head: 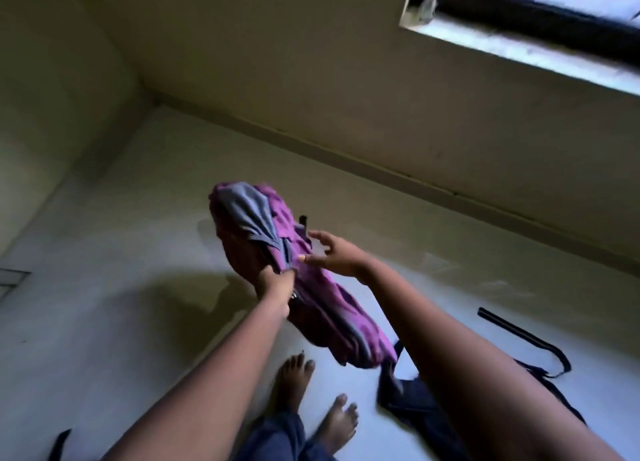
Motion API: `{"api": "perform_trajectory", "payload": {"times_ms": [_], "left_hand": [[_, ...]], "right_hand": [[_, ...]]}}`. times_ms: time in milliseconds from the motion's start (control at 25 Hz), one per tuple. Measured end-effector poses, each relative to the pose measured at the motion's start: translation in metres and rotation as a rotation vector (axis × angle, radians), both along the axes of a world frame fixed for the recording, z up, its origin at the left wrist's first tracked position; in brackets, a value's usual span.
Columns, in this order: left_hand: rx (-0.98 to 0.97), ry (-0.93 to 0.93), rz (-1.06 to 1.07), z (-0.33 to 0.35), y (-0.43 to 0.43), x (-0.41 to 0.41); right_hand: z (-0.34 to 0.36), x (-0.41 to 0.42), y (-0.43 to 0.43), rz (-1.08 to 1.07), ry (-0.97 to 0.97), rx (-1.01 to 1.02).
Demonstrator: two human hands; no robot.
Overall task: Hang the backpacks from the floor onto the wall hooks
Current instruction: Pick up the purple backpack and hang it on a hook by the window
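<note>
A purple backpack (pixel 311 297) with grey-blue straps hangs in the air in front of me, above the floor. My left hand (pixel 275 280) is shut on its grey strap near the top. Just right of that strap, my right hand (pixel 334 252) has its fingers spread and touches or nearly touches the purple fabric. A dark navy backpack (pixel 419 405) lies on the floor at the lower right, partly hidden by my right arm. No wall hooks are in view.
My bare feet (pixel 311 394) stand on the pale floor below the bag. A black strap (pixel 526 339) trails on the floor at right. A window (pixel 540 24) sits high on the far wall. Another dark strap end (pixel 59 443) shows at the bottom left.
</note>
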State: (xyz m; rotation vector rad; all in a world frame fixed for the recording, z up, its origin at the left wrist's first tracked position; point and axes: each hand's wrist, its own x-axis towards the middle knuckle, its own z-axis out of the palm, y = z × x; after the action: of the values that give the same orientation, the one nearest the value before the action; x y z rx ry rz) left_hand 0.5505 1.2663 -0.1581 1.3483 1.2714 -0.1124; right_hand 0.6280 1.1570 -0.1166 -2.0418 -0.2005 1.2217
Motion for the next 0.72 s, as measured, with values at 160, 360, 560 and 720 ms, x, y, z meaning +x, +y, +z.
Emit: {"api": "perform_trajectory", "payload": {"times_ms": [160, 360, 560, 720], "left_hand": [[-0.247, -0.023, 0.213, 0.078, 0.04, -0.002], [-0.401, -0.283, 0.057, 0.19, 0.038, -0.023], [0.067, -0.115, -0.35, 0.245, -0.005, -0.09], [0.468, 0.13, -0.729, 0.28, 0.006, -0.089]], "right_hand": [[0.08, -0.044, -0.005, 0.339, -0.241, -0.224], [0.169, -0.032, 0.013, 0.192, -0.493, -0.329], [0.203, -0.044, 0.042, 0.11, -0.324, -0.156], [0.214, -0.05, 0.051, -0.163, -0.082, 0.049]]}}
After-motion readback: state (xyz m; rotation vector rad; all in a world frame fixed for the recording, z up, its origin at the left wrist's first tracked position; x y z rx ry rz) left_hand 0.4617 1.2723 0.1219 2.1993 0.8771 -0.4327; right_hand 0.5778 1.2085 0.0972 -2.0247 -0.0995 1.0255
